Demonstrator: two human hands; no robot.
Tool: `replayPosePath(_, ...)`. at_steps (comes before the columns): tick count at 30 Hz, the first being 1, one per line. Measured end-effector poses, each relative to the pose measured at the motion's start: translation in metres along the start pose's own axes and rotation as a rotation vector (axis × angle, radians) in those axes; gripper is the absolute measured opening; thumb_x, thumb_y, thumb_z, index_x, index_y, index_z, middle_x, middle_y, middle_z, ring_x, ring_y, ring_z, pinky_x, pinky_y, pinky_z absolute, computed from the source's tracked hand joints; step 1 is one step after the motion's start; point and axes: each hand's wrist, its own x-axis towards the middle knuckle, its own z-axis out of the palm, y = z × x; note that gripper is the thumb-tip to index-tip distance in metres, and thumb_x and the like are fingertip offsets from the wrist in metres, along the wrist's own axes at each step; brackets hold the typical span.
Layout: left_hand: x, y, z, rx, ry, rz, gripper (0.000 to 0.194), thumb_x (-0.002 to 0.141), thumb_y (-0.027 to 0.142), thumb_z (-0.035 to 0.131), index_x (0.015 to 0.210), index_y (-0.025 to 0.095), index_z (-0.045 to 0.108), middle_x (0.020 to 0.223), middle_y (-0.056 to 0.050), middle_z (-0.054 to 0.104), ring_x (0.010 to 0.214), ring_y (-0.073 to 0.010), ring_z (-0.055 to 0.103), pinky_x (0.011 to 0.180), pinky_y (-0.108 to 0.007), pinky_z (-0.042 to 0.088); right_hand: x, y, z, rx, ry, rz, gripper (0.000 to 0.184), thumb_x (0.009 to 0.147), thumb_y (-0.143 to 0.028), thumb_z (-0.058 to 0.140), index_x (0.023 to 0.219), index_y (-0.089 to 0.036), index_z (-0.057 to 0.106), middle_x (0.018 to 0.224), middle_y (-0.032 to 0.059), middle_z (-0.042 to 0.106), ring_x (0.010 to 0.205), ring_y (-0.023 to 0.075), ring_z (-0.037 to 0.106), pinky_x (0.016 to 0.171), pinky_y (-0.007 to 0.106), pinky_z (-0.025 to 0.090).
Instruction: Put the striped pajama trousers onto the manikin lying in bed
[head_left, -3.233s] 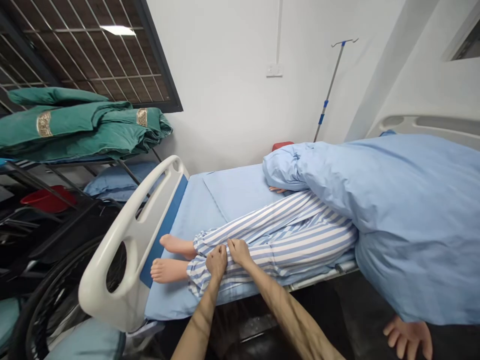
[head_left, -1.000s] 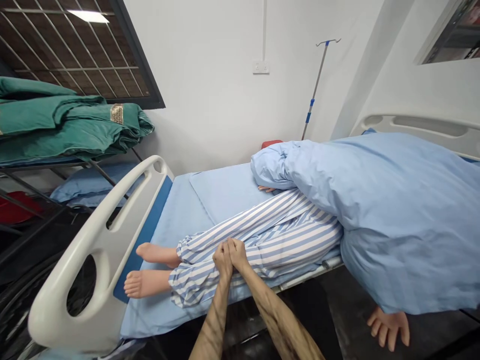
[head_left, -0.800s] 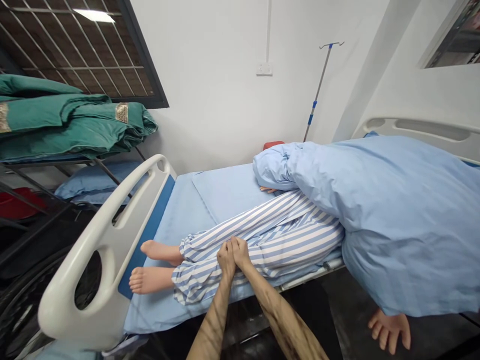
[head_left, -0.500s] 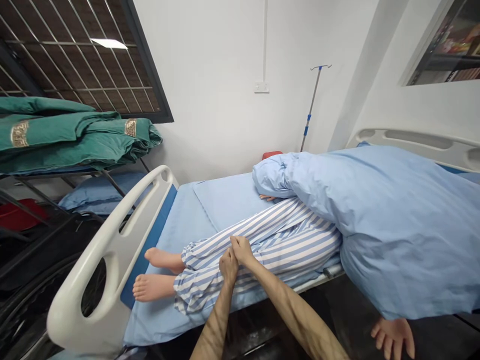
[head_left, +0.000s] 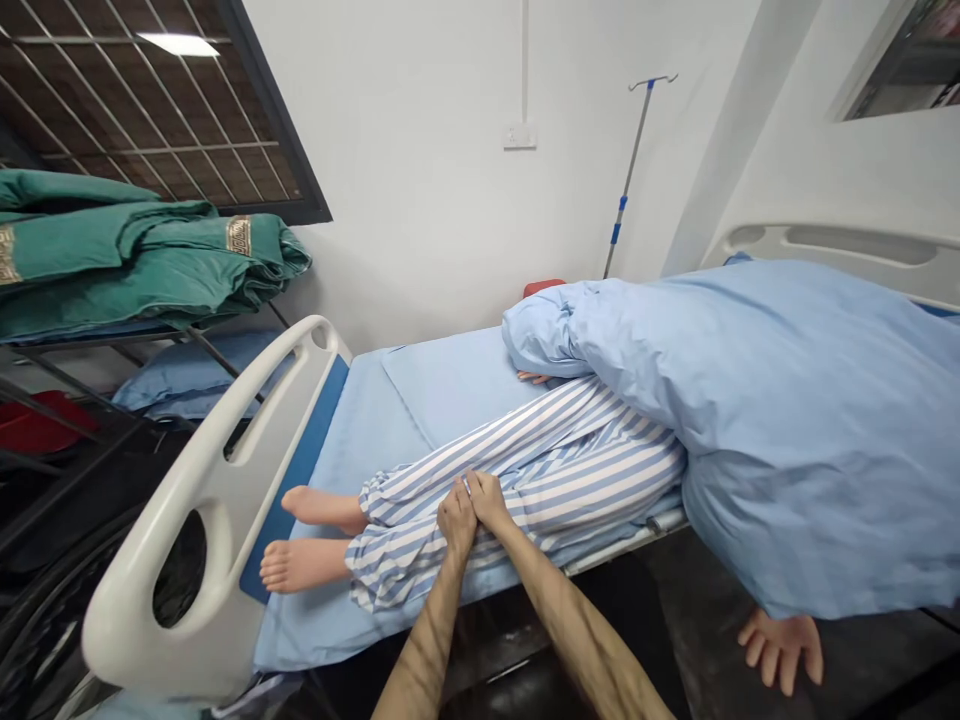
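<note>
A manikin with bare feet (head_left: 304, 540) lies on the bed, wearing blue-and-white striped trousers (head_left: 540, 480). My left hand (head_left: 457, 522) and my right hand (head_left: 487, 502) sit side by side on the trouser legs above the cuffs, their fingers bunched on the cloth. A large blue quilt (head_left: 787, 400) covers the body's upper part and hides it. Pale fingers (head_left: 534, 377) show at the quilt's far edge. Another hand (head_left: 780, 650) hangs below the quilt at lower right, well away from my hands.
A white bed end board (head_left: 202, 500) stands just beyond the feet, and a blue sheet (head_left: 375, 450) covers the mattress. An IV pole (head_left: 634, 170) stands by the wall. Left of the bed, a rack holds green folded quilts (head_left: 150, 260), with a blue pillow (head_left: 195, 385) below.
My hands have come together from slightly apart on the trouser legs. The head view has shifted a little, and the manikin has not visibly moved.
</note>
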Motion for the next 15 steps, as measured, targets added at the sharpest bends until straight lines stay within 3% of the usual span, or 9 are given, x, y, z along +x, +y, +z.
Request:
replayPosePath(3,0.004,0.013,-0.009,-0.122,-0.063,-0.066,0.040,0.096,0.030,0.041,0.058,0.022,0.052,0.061,-0.006,0.062,0.062,-0.0172,0.055,0.062,-0.028,0.038,0.003,-0.002,-0.001,0.019,0.023,-0.002,0.040,0.095,-0.034,0.044,0.057,-0.022,0.045,0.054,0.0003,0.054,0.057,0.0148,0.049,0.058,0.027,0.029)
replayPosePath(8,0.018,0.047,-0.023,-0.288,0.004,-0.083,0.046,0.098,0.033,0.034,0.053,0.025,0.029,0.051,0.002,0.035,0.056,-0.0127,0.037,0.059,-0.028,0.036,0.004,-0.004,0.000,0.063,0.062,0.007,0.044,0.094,-0.036,0.043,0.052,-0.023,0.040,0.049,-0.0016,0.047,0.053,0.0148,0.045,0.056,0.027,0.027)
replayPosePath(12,0.022,0.065,-0.020,-0.379,0.009,-0.079,0.043,0.100,0.035,0.029,0.058,0.026,0.024,0.052,0.003,0.031,0.055,-0.0120,0.035,0.057,-0.027,0.038,0.006,-0.001,0.001,0.141,0.087,0.003,0.045,0.093,-0.043,0.041,0.052,-0.023,0.039,0.049,-0.0018,0.046,0.052,0.0151,0.044,0.055,0.026,0.028)
replayPosePath(15,0.018,0.061,-0.013,-0.252,0.005,-0.045,0.044,0.101,0.034,0.026,0.057,0.026,0.025,0.051,0.001,0.034,0.055,-0.0127,0.038,0.057,-0.027,0.040,0.007,0.002,0.001,0.184,0.081,-0.009,0.046,0.093,-0.046,0.039,0.053,-0.023,0.041,0.050,-0.0008,0.048,0.053,0.0153,0.045,0.055,0.026,0.030)
